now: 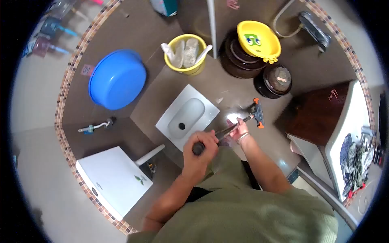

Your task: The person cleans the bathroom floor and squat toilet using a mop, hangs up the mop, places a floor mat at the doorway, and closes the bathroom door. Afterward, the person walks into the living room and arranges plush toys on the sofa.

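A long dark handle [227,131] runs from my chest side out to an orange and grey brush or squeegee head [258,113], which is at the floor. My left hand [199,152] is wrapped round the handle near its thick end. Farther along, my right hand [240,128], with a bangle at the wrist, holds the same handle close to the head. Left of the handle, a white squat toilet [187,115] is set in the brown floor [227,91].
A yellow bucket [186,69] holds pale slabs. A blue tub [118,79] leans on the left wall. Dark pots [275,80] and a yellow basin [258,39] stand behind. A white cistern [115,178] is at lower left, a sink [336,141] with cloths at right.
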A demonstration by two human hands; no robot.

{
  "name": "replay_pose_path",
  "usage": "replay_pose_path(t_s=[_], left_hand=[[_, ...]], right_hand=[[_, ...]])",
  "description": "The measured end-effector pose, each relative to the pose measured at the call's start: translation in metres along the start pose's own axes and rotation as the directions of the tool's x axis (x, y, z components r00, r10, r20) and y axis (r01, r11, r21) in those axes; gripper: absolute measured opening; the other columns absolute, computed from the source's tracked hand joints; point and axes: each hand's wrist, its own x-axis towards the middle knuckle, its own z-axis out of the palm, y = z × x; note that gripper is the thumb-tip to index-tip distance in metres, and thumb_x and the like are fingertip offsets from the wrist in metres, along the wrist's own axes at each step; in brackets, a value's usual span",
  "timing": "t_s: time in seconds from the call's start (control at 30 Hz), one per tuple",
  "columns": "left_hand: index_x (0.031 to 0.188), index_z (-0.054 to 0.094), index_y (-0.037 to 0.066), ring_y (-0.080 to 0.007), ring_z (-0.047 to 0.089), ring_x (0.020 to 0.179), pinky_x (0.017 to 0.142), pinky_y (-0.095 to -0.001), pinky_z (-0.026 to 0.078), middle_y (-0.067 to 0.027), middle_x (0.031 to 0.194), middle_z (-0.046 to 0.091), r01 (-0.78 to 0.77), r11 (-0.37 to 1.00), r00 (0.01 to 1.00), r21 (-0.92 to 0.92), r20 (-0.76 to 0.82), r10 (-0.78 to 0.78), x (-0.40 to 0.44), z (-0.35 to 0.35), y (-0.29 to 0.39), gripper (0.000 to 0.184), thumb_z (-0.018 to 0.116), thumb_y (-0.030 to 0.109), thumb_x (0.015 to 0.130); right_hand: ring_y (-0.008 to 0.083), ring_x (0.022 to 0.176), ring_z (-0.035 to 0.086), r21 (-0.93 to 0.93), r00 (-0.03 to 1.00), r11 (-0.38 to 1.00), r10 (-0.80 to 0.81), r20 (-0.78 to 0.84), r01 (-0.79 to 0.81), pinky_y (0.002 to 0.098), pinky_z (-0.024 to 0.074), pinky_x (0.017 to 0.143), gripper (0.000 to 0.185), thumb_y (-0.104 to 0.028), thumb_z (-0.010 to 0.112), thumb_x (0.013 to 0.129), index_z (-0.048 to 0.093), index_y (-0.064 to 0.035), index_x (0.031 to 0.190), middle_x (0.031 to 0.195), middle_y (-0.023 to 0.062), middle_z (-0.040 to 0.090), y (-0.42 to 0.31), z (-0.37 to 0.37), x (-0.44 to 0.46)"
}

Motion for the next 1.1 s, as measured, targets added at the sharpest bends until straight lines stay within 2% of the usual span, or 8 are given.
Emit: replay_pose_path(t_s=[0.2,0.27,0.37,0.43,0.83,0.9,0.97,1.1], left_hand=[[0.067,0.044,0.002,-0.0196,0.049,0.069,0.091,-0.0454,0.040,-0.0084,0.068,0.049,0.229,0.972,0.943,0.055,-0.259,-0.207,-0.042,-0.099,0.033,0.022,0.046,0.010,0.087],[0.063,0.041,0.004,-0.0191,0.047,0.064,0.087,-0.0456,0.042,-0.0091,0.064,0.047,0.078,0.663,0.915,0.744,-0.318,0.249,-0.080,-0.139,0.022,0.028,0.044,0.014,0.089],[0.053,0.034,0.008,-0.0196,0.046,0.059,0.082,-0.0432,0.044,-0.0076,0.057,0.046,0.035,0.999,0.661,-0.018,-0.750,-0.036,-0.119,-0.169,0.069,0.035,0.041,0.010,0.088],[0.053,0.035,0.008,-0.0188,0.041,0.055,0.075,-0.0397,0.042,-0.0047,0.049,0.036,0.014,0.997,0.694,0.080,-0.719,0.048,-0.139,-0.192,0.095,0.035,0.041,0.010,0.087],[0.069,0.056,0.000,-0.0210,0.057,0.070,0.084,-0.0462,0.044,-0.0090,0.068,0.058,-0.025,0.979,0.907,0.204,-0.406,0.108,-0.153,-0.230,0.081,0.019,0.054,0.012,0.083],[0.073,0.058,-0.003,-0.0167,0.058,0.072,0.085,-0.0416,0.045,-0.0073,0.071,0.060,0.042,0.958,0.944,0.285,-0.327,0.055,-0.122,-0.213,0.060,0.014,0.059,0.008,0.083],[0.076,0.060,-0.004,-0.0139,0.058,0.071,0.083,-0.0375,0.046,-0.0067,0.071,0.059,-0.045,0.968,0.933,0.248,-0.336,0.129,-0.109,-0.211,0.027,0.013,0.060,0.007,0.082],[0.058,0.046,0.003,-0.0152,0.048,0.057,0.077,-0.0369,0.045,-0.0054,0.060,0.050,0.175,0.974,0.519,-0.143,-0.827,-0.215,-0.125,-0.231,0.028,0.030,0.057,0.010,0.085]], right_hand=[[0.0187,0.066,0.057,-0.689,0.986,0.714,0.012,-0.166,-0.124,0.0329,0.0495,0.056,0.020,-0.023,0.043,0.089,0.055,-0.0070,0.091,0.075,0.0075,0.058,0.086,0.060,0.058],[0.0247,0.071,0.059,-0.652,0.991,0.747,0.122,-0.051,-0.126,0.0371,0.0518,0.059,0.020,-0.024,0.045,0.089,0.055,-0.0078,0.094,0.078,0.0100,0.059,0.155,0.059,0.087],[0.0269,0.065,0.060,-0.930,0.920,0.359,0.333,0.205,0.077,0.0399,0.0521,0.051,0.019,-0.021,0.049,0.085,0.053,-0.0033,0.088,0.075,0.0135,0.058,0.257,0.066,0.080],[0.0232,0.055,0.058,-0.786,0.937,0.548,0.333,-0.110,-0.287,0.0388,0.0520,0.046,0.013,-0.019,0.057,0.077,0.054,-0.0065,0.077,0.068,0.0063,0.055,0.301,0.103,0.029],[0.0208,0.057,0.052,-0.695,0.982,0.703,0.188,-0.026,-0.153,0.0341,0.0441,0.049,0.011,-0.018,0.057,0.077,0.054,-0.0079,0.076,0.067,0.0075,0.052,0.254,0.122,0.036],[0.0199,0.059,0.049,-0.902,0.976,0.399,0.202,-0.086,-0.162,0.0342,0.0427,0.052,0.018,-0.025,0.053,0.080,0.050,-0.0080,0.074,0.065,0.0058,0.048,0.196,0.122,0.091],[0.0211,0.052,0.047,-0.881,0.980,0.456,0.193,-0.038,-0.124,0.0361,0.0415,0.048,0.020,-0.022,0.046,0.082,0.044,-0.0083,0.067,0.065,0.0095,0.049,0.172,0.139,0.117],[0.0229,0.049,0.048,-0.975,0.922,0.016,0.329,-0.205,-0.222,0.0371,0.0434,0.046,0.024,-0.026,0.049,0.081,0.046,-0.0078,0.065,0.057,0.0083,0.047,0.242,0.141,0.158]])
